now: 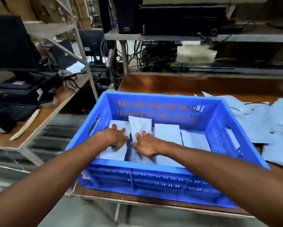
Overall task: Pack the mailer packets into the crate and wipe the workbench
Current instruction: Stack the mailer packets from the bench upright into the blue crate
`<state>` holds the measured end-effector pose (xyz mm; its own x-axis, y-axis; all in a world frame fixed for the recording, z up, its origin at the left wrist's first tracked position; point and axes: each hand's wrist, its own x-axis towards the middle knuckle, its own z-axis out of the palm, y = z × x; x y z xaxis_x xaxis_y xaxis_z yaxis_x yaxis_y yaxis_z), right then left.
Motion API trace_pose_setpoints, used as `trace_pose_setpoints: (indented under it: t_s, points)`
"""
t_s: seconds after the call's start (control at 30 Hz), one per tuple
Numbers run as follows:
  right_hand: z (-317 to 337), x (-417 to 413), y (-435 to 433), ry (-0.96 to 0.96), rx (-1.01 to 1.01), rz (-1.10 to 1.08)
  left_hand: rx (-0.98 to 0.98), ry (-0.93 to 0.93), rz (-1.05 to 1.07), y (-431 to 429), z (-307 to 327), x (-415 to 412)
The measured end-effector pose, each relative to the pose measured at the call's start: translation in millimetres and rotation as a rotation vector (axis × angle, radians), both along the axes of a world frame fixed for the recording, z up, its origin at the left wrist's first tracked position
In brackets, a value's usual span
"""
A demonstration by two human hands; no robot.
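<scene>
A blue slatted plastic crate (162, 99) stands at the left end of the brown workbench (170, 84). Several pale blue mailer packets (167, 133) lie inside it, side by side. Both of my hands reach down into the crate. My left hand (117, 136) lies with spread fingers on the leftmost packet (114, 154). My right hand (145, 145) presses with spread fingers on a crumpled packet (140, 124) that stands tilted against the far wall. A loose heap of more mailer packets (265, 122) is spread on the workbench to the right of the crate.
A second table (55, 102) on the left carries a monitor (11, 41), a keyboard (14, 110) and a pale flat stick (25, 124). A metal shelf (170, 36) behind the bench holds black computer cases and tangled cables. A gap of floor separates the two tables.
</scene>
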<state>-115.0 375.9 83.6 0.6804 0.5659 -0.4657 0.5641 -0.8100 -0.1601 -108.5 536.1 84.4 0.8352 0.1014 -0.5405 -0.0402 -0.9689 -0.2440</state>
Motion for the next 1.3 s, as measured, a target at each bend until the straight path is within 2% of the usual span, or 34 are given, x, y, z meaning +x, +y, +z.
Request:
trace_pose_setpoints:
  t_s: [0.1,0.2,0.33,0.43,0.53,0.6,0.67,0.8,0.87,0.93,1.03,1.13,1.2,1.3]
  points:
    - [0,7,9,0.138,-0.13,-0.014,0.007,0.23,0.047,12,1,6]
    - [-8,18,10,0.122,-0.174,-0.073,0.053,0.321,-0.028,24,-6,7]
    - [-40,28,10,0.041,-0.277,-0.043,0.103,0.289,-0.095,16,-14,2]
    - [-53,33,8,0.091,-0.285,-0.045,0.112,0.264,-0.095,11,-18,4]
    - [-46,40,4,0.072,-0.247,-0.034,0.082,0.165,-0.124,14,-6,9]
    - [-22,45,-5,-0.059,-0.131,-0.037,0.067,-0.041,-0.184,10,7,13]
    - [12,51,-25,-0.256,0.072,-0.048,-0.01,-0.325,-0.202,-5,23,18]
    - [83,58,-112,-0.636,0.47,-0.219,-0.392,-0.768,-0.301,-86,60,31]
    - [105,52,-175,-0.776,0.656,-0.334,-0.502,-0.854,-0.418,-147,71,29]
    - [108,46,-245,-0.804,0.766,-0.475,-0.531,-0.831,-0.521,-210,73,21]
    - [81,41,-348,-0.768,0.663,-0.704,-0.58,-0.776,-0.589,-291,69,17]
    - [30,36,-428,-0.647,0.554,-0.861,-0.556,-0.731,-0.587,-354,69,30]
    - [0,31,-467,-0.554,0.514,-0.866,-0.466,-0.672,-0.561,-389,62,50]
    - [-35,38,-495,-0.464,0.445,-0.777,-0.335,-0.551,-0.41,-420,40,89]
